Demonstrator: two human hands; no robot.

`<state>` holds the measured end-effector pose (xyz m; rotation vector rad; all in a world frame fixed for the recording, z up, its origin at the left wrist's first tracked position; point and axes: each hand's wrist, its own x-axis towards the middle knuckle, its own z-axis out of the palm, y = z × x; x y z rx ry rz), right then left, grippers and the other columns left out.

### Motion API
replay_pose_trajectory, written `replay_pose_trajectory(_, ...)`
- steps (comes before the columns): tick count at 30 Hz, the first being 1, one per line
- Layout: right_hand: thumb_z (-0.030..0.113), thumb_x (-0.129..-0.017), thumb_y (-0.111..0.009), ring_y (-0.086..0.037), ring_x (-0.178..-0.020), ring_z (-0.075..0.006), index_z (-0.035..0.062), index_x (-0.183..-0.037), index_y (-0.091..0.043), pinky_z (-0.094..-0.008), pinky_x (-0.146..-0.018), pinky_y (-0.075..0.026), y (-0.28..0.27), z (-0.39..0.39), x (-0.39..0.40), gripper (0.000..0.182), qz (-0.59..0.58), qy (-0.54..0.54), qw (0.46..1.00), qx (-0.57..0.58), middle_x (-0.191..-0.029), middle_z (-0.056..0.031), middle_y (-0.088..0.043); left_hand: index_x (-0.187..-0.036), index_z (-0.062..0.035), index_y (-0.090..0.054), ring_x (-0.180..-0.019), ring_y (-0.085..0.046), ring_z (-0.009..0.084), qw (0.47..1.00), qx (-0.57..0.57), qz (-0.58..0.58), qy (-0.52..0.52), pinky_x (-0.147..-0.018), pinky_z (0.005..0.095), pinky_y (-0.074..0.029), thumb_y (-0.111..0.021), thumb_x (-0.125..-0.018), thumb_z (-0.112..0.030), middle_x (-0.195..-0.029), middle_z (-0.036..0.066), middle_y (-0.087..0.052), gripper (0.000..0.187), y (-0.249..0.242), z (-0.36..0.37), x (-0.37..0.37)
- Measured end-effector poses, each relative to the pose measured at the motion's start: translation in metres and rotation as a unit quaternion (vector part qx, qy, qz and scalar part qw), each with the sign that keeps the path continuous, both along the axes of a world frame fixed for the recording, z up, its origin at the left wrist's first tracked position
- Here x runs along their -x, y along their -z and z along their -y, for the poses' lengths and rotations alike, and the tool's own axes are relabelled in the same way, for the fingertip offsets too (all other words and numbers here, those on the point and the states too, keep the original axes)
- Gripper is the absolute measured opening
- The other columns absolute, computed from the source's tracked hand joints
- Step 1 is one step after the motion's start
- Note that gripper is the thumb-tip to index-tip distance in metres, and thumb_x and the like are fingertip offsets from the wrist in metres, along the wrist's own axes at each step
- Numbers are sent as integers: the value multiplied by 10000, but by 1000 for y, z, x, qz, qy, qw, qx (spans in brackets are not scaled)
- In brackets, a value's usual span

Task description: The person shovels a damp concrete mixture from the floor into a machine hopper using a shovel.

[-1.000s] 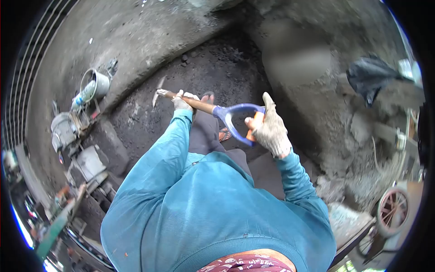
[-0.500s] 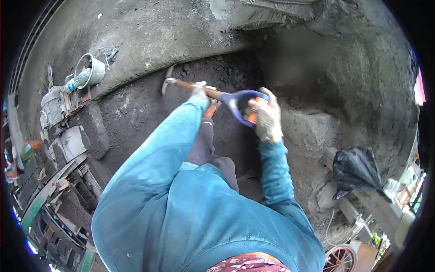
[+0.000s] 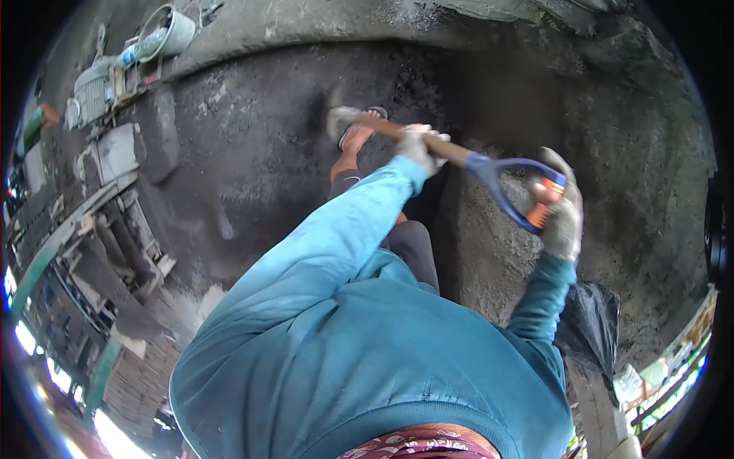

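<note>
From the head view, a shovel (image 3: 459, 157) is seen held across the body in two gloved hands, slanting from the blade near the foot up to the grip at the right. The left hand (image 3: 419, 145) is wrapped tight around the wooden shaft partway down, fingers closed over it, with the blurred blade (image 3: 340, 120) just beyond it and a sandalled foot (image 3: 355, 138) close under that end. The right hand (image 3: 563, 218) is clamped on the orange crossbar inside the blue D-shaped handle (image 3: 512, 191), well apart from the left hand along the shaft. The shovel is judged to be stiff and fairly heavy at the blade end, more so once loaded, so the wide two-hand hold looks right: one hand low on the shaft to carry the weight, one on the crossbar to steer and tip. The wood may be slick with dust, though some grip is likely given by the knit gloves. Below and ahead of the hands, dark soil (image 3: 252, 168) is spread over the ground; to the right of the left hand a paler grey heap (image 3: 489, 252) is seen. Far off past the left hand, a bucket (image 3: 172, 30) and a motor (image 3: 92, 88) are lying by the wall. A black bag (image 3: 589, 325) hangs below the right forearm.
</note>
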<state>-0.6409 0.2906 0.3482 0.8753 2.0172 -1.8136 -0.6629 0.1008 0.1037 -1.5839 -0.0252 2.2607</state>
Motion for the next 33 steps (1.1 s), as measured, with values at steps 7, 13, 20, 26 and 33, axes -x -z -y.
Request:
replay_pose_trajectory(7, 2, -792, -676, -609, -904, -144, 17, -1332, -533, -273, -801, -515, 152, 135, -53, 559, -5, -76, 978, 193, -1030, -84, -626, -959, -125, -479, -728, -591, 269, 977, 195, 92, -2, -771, 494, -552, -590, -915, -230, -792, 63, -536, 159, 116, 177, -107)
replay_pose_trajectory(13, 0, -840, -682, -593, -735, -97, 10, -1412, -476, -250, -649, -505, 130, 90, -31, 608, -51, -59, 990, 118, -957, -58, -634, -1104, -89, -449, -879, -641, 306, 996, 79, 3, 38, -876, 499, -557, -615, -911, -267, -989, 135, -581, 311, 66, 109, -61)
replay_pose_trajectory(20, 9, -880, -685, -581, -612, -95, -17, -1415, -449, -257, -547, -500, 19, -44, 22, 585, -83, 79, 993, 41, -893, -39, -605, -1077, -73, -465, -826, -669, 288, 987, 33, -55, 145, -699, 434, -610, -624, -905, -415, -986, 117, -602, 414, 32, -88, 29)
replay_pose_trajectory(26, 48, -869, -690, -605, -632, -112, -50, -1374, -499, -251, -572, -499, -42, -56, -8, 548, -131, 137, 977, -98, -885, -67, -625, -1003, -145, -473, -802, -632, 264, 985, -33, -13, 171, -667, 438, -568, -665, -883, -284, -854, 70, -588, 266, -24, -171, 50)
replay_pose_trajectory(33, 215, -843, -736, -623, -777, -139, -12, -1323, -593, -278, -753, -513, -76, -19, -162, 550, -170, 21, 975, -142, -1020, -98, -694, -911, -94, -503, -693, -573, 327, 947, -80, -114, 289, -716, 514, -520, -659, -781, -214, -759, 113, -552, 236, -38, -93, -32)
